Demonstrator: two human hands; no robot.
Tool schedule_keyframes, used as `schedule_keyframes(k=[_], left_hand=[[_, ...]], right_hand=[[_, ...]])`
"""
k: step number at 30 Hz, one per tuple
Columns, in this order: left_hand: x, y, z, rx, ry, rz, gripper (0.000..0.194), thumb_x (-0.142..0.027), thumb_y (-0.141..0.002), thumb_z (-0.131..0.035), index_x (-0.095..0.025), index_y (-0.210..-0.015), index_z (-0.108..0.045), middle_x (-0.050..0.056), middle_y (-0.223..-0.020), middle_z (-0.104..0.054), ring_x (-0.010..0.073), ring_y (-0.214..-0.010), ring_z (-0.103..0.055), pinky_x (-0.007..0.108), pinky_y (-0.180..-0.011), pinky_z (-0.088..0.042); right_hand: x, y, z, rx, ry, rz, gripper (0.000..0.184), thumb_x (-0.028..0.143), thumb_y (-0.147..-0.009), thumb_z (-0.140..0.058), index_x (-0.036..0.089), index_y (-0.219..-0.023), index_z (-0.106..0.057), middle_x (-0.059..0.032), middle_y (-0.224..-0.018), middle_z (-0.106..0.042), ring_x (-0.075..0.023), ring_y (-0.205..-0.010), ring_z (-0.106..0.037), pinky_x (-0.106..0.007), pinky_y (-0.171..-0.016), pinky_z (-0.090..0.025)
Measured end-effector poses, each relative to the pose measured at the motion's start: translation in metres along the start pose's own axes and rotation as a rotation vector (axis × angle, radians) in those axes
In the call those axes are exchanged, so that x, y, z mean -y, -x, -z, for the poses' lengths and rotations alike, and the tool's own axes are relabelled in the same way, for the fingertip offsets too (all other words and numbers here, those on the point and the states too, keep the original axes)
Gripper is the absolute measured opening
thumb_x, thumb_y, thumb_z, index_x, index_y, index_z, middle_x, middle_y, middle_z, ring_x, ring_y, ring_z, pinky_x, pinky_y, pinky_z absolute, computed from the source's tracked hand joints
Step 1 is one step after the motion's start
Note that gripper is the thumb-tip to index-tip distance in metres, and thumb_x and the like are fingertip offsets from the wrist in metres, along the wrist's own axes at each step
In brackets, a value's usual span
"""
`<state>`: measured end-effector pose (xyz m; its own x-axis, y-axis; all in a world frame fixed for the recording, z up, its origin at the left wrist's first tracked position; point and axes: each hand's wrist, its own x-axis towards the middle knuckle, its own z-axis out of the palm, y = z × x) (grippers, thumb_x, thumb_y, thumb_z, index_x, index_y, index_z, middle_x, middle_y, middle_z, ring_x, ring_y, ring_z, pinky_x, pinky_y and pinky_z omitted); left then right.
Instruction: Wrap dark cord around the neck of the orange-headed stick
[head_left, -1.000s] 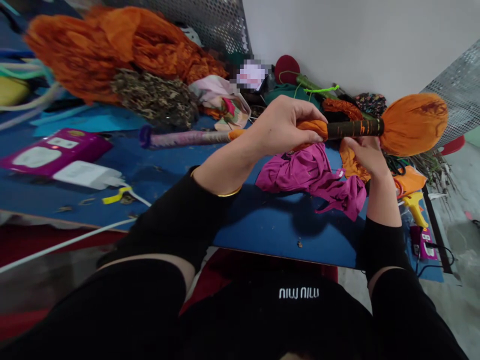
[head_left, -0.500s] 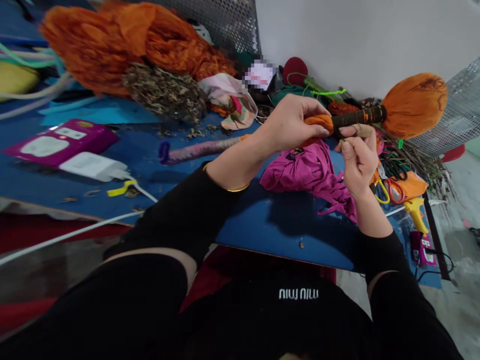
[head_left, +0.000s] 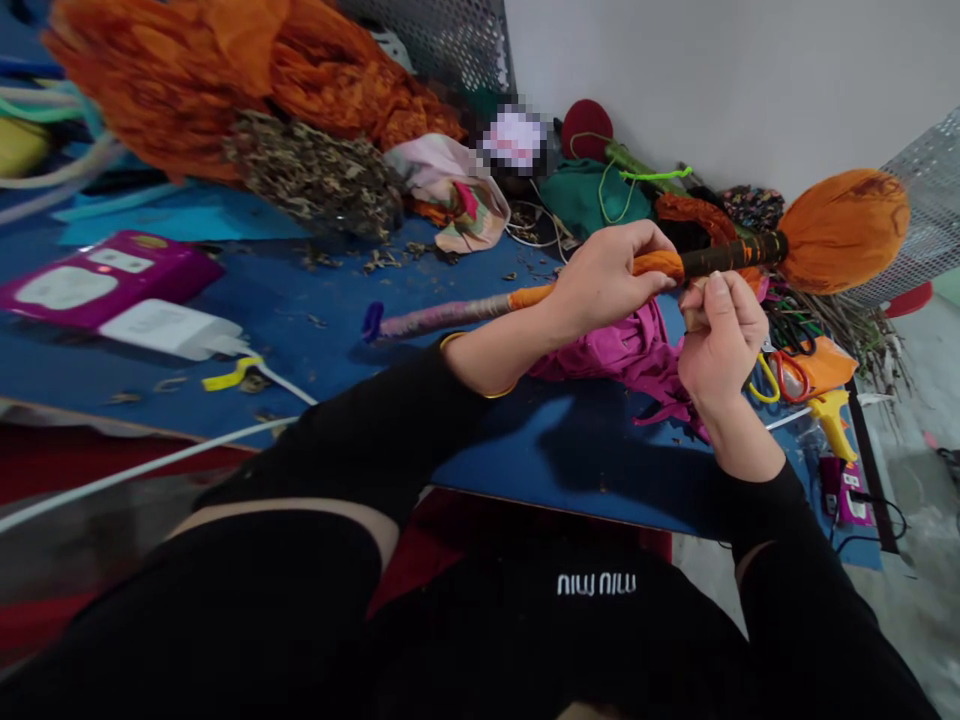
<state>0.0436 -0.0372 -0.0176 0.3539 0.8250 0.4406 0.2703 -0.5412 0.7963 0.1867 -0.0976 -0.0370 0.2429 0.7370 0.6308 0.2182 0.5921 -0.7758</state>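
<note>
My left hand point(head_left: 604, 275) is closed round the orange-wrapped middle of a long stick point(head_left: 465, 312). The stick's near end is purple; its far end carries a round orange cloth head point(head_left: 844, 230) past a dark wound band point(head_left: 731, 255). My right hand point(head_left: 718, 335) is closed just under the dark band, thumb and fingers pinched together on something I cannot make out. Both hands hover over a crumpled magenta cloth point(head_left: 630, 355) on the blue table point(head_left: 525, 450).
A heap of orange cloth point(head_left: 225, 70) and dried plant matter point(head_left: 315, 180) lies at the back left. A purple power strip point(head_left: 97, 280) and white charger point(head_left: 169, 328) sit left. Scissors point(head_left: 772, 375), a yellow glue gun point(head_left: 832, 420) and twigs point(head_left: 847, 320) lie right.
The stick has dropped lower and tilted, its purple end now nearer me. My right hand has moved up from below to just under the dark band.
</note>
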Motion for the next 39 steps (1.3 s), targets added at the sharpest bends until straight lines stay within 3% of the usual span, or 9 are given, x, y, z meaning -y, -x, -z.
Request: schedule_keyframes(k=[5,8,11,13,15,21,26,35,39], left_hand=[[0.003,0.000,-0.002,0.028,-0.025,0.032,0.028,-0.026,-0.082,-0.065,-0.017,-0.105,-0.079,0.004,-0.103,-0.083,0.0216,-0.092,-0.072,0.035,-0.087,-0.056],[0.008,-0.003,-0.002,0.029,-0.068,0.041,0.029,-0.027,-0.082,-0.065,-0.017,-0.105,-0.079,0.004,-0.102,-0.083,0.0207,-0.090,-0.071,0.034,-0.086,-0.054],[0.012,-0.005,0.000,0.034,-0.120,0.038,0.029,-0.029,-0.082,-0.066,-0.017,-0.104,-0.080,0.005,-0.102,-0.083,0.0209,-0.090,-0.070,0.035,-0.088,-0.054],[0.013,-0.006,0.001,0.040,-0.145,0.034,0.028,-0.031,-0.082,-0.068,-0.018,-0.104,-0.080,0.005,-0.103,-0.083,0.0219,-0.090,-0.070,0.036,-0.090,-0.055],[0.013,-0.006,0.002,0.051,-0.156,0.036,0.029,-0.032,-0.082,-0.069,-0.018,-0.105,-0.080,0.006,-0.105,-0.083,0.0235,-0.091,-0.071,0.039,-0.091,-0.056],[0.013,-0.006,0.002,0.089,-0.162,0.044,0.030,-0.033,-0.083,-0.069,-0.018,-0.106,-0.081,0.007,-0.104,-0.082,0.0262,-0.095,-0.072,0.041,-0.094,-0.057],[0.013,-0.005,0.002,0.112,-0.157,0.034,0.029,-0.034,-0.082,-0.069,-0.017,-0.103,-0.081,0.005,-0.098,-0.081,0.0240,-0.091,-0.070,0.040,-0.091,-0.056],[0.006,0.000,0.000,0.148,-0.261,0.047,0.027,-0.033,-0.083,-0.069,-0.020,-0.103,-0.082,0.006,-0.095,-0.081,0.0249,-0.086,-0.070,0.038,-0.082,-0.053],[-0.001,0.004,-0.002,0.177,-0.300,0.049,0.028,-0.026,-0.085,-0.065,-0.019,-0.106,-0.082,0.008,-0.099,-0.083,0.0265,-0.087,-0.073,0.039,-0.082,-0.053]], right_hand=[[0.004,0.009,-0.003,0.015,-0.040,-0.007,0.050,0.068,-0.103,-0.066,0.024,-0.078,-0.064,0.0029,-0.069,-0.048,-0.0107,-0.057,-0.038,-0.029,-0.054,-0.041],[0.005,0.003,0.000,0.103,-0.014,0.011,0.047,0.064,-0.106,-0.063,0.025,-0.079,-0.065,0.0024,-0.071,-0.053,-0.0119,-0.060,-0.046,-0.030,-0.059,-0.046],[0.010,-0.012,0.012,0.221,0.106,0.187,0.046,0.060,-0.109,-0.059,0.026,-0.079,-0.067,-0.0002,-0.077,-0.063,-0.0176,-0.078,-0.064,-0.038,-0.082,-0.059],[0.015,-0.022,0.022,0.267,0.228,0.324,0.042,0.053,-0.111,-0.058,0.027,-0.080,-0.070,-0.0013,-0.084,-0.071,-0.0214,-0.094,-0.070,-0.045,-0.102,-0.059],[0.018,-0.031,0.031,0.280,0.312,0.389,0.036,0.045,-0.112,-0.058,0.029,-0.083,-0.072,-0.0010,-0.089,-0.075,-0.0226,-0.099,-0.071,-0.047,-0.108,-0.056],[0.016,-0.037,0.042,0.343,0.325,0.204,0.047,0.062,-0.111,-0.052,0.030,-0.081,-0.069,-0.0051,-0.091,-0.068,-0.0237,-0.093,-0.069,-0.043,-0.095,-0.059],[0.010,-0.037,0.038,0.422,0.183,0.203,0.041,0.059,-0.109,-0.058,0.031,-0.080,-0.066,-0.0020,-0.088,-0.069,-0.0206,-0.084,-0.067,-0.040,-0.084,-0.059],[-0.001,-0.043,0.032,0.382,0.103,0.149,0.038,0.059,-0.110,-0.059,0.032,-0.087,-0.071,-0.0022,-0.093,-0.074,-0.0202,-0.092,-0.071,-0.039,-0.091,-0.061],[-0.009,-0.048,0.032,0.366,0.141,0.034,0.047,0.071,-0.106,-0.058,0.029,-0.091,-0.073,-0.0034,-0.094,-0.074,-0.0218,-0.096,-0.072,-0.042,-0.094,-0.063]])
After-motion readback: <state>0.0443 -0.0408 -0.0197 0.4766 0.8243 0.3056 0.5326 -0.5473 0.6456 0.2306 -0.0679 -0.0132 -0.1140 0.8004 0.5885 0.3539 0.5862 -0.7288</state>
